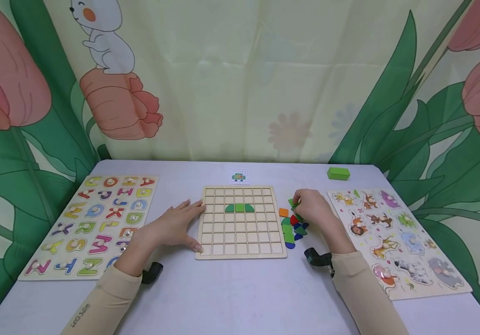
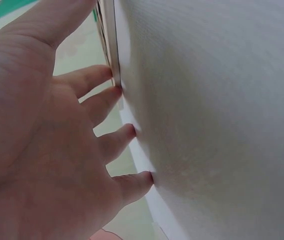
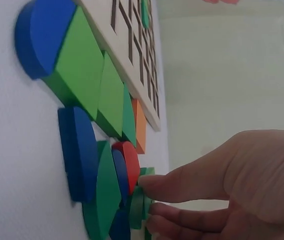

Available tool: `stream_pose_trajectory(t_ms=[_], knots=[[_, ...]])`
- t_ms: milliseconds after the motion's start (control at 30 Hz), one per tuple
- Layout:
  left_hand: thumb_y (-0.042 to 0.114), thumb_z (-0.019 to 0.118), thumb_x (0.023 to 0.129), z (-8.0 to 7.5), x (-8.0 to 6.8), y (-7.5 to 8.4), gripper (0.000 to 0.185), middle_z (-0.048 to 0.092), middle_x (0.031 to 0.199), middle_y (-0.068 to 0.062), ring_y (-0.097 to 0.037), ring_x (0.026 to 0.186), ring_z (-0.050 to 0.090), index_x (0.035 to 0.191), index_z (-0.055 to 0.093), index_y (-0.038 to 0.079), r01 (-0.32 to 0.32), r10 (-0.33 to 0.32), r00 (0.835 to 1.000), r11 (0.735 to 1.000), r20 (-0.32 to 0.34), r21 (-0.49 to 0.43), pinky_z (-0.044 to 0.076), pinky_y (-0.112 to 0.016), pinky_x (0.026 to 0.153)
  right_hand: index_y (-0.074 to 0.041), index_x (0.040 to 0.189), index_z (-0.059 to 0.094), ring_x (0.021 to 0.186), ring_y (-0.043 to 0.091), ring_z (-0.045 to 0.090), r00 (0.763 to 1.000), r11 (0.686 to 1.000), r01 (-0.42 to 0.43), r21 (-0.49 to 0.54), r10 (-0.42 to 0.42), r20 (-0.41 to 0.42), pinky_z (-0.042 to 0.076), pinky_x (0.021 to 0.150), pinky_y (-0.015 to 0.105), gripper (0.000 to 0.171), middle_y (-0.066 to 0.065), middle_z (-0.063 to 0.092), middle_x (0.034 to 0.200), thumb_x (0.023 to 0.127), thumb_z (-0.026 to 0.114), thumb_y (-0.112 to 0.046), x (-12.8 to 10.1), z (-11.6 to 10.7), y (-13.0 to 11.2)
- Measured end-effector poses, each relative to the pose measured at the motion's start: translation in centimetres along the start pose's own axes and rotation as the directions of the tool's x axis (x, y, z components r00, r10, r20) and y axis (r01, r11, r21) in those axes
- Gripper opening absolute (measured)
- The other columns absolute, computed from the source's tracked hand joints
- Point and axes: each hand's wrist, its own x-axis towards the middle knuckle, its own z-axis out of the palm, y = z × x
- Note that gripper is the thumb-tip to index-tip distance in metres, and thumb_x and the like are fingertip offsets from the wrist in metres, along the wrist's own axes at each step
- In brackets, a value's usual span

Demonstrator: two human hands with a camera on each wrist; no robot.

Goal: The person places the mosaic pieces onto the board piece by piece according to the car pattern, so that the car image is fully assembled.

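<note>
My left hand (image 1: 177, 225) lies spread at the left edge of the wooden grid board (image 1: 242, 256), thumb and fingertips touching its side. In the left wrist view the fingers (image 2: 114, 145) are straight and apart, their tips down on the cloth. On the board, a green square block (image 1: 239, 208) sits between two darker green quarter-round blocks (image 1: 229, 208). Right of the board, my right hand (image 1: 315, 207) reaches into the loose blocks. In the right wrist view its thumb and fingers pinch a small green block (image 3: 137, 206), partly hidden by the fingers.
Loose blocks include an orange square (image 1: 283, 212), a red piece (image 1: 293, 220) and several blue and green ones. A car pattern card (image 1: 238, 177) lies behind the board. A letter puzzle (image 1: 62, 235) is left, an animal puzzle (image 1: 407, 242) right, a green box (image 1: 338, 174) at back right.
</note>
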Motion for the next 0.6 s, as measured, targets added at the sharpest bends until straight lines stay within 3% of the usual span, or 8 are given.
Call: stream_pose_trajectory(t_ms=[200, 600], knots=[[0.060, 0.087, 0.061, 0.01, 0.00, 0.04, 0.117, 0.025, 0.166, -0.005, -0.039, 0.154, 0.016, 0.155, 0.035, 0.015, 0.000, 0.000, 1.000, 1.000, -0.003, -0.007, 0.019, -0.072, 0.116, -0.004, 0.103, 0.067, 0.082, 0.027, 0.059, 1.000, 1.000, 0.011, -0.018, -0.011, -0.021, 0.046, 0.061, 0.027, 0.018, 0.016, 0.065, 0.106, 0.086, 0.061, -0.001, -0.01, 0.26, -0.21], [0.060, 0.086, 0.060, 0.13, 0.03, -0.13, 0.118, 0.024, 0.166, -0.004, -0.038, 0.155, 0.014, 0.156, 0.034, 0.015, 0.005, -0.005, 1.000, 1.000, -0.001, -0.017, 0.017, -0.072, 0.116, -0.004, 0.104, 0.068, 0.086, 0.027, 0.058, 1.000, 0.999, 0.011, 0.040, -0.011, 0.010, 0.050, 0.065, 0.027, 0.018, 0.016, 0.064, 0.106, 0.086, 0.065, -0.002, 0.54, 0.49, -0.22]])
